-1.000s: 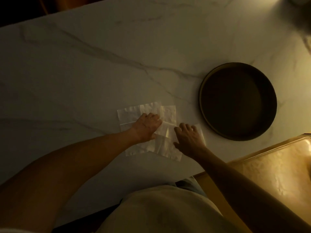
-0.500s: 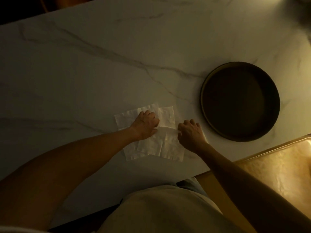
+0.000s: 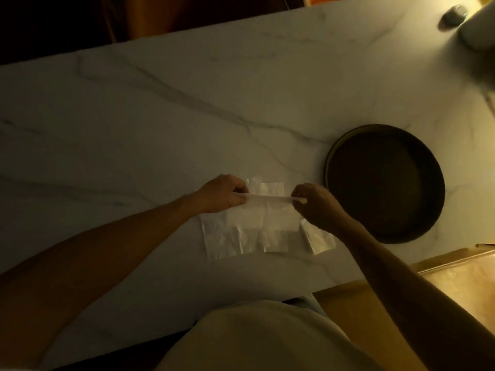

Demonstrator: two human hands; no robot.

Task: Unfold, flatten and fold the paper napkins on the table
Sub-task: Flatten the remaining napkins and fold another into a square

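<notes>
Both hands: my left hand point(image 3: 223, 194) and my right hand point(image 3: 316, 206) each pinch one end of the same napkin edge, fingers curled round it, knuckles up.
Held napkin point(image 3: 263, 215): thin, pale and slightly see-through; its far edge is pulled into a taut, narrow line between my two hands, lifted a little, and the sheet falls from that line toward me, with faint crease lines across it.
Lower napkins point(image 3: 222, 243): more pale sheets lie flat on the tabletop beneath and around the held one; one strip shows past my hands on the far side, others stick out on the near side and at the right under my wrist, edges uneven and overlapping. How many sheets there are I cannot tell in this dim light.
Place: the napkins sit near the tabletop's near edge, just in front of my body.
Tabletop point(image 3: 134, 129): white marble look with grey veins.
Round tray point(image 3: 385, 183): dark, shallow, rimmed, lying on the tabletop to the right of the napkins, near my right hand but apart from it.
Far right corner: a blurred pale object point(image 3: 479, 28) with a small dark thing point(image 3: 454, 14) beside it.
</notes>
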